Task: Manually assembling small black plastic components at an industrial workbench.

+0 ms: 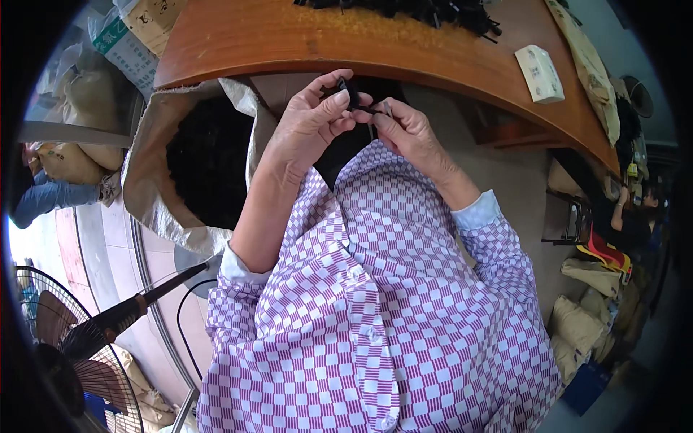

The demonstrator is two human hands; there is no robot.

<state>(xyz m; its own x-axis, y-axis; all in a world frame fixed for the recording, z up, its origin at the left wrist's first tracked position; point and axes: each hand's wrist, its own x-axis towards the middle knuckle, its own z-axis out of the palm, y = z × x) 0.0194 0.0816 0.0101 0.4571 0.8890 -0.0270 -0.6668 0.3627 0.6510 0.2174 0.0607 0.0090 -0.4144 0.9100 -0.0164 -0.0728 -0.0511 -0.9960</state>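
Between the thumb and fingers of my left hand (314, 119) is a small black part (345, 88), too small to name more exactly. My right hand (410, 133) meets it from the other side, its thumb and index finger pinching a thin grey blade-like tool (388, 109) against the black part's narrow end. Both hands are close together in front of the table's near edge, above my lap. More black pieces (419, 10) lie heaped on the wooden table (289, 45) beyond them.
An open woven sack (242, 97) full of black pieces stands at my left. A white box (540, 74) sits on the table's right side. A black fan (94, 339) is at the lower left. Filled sacks (580, 325) and another person (624, 216) are at the right.
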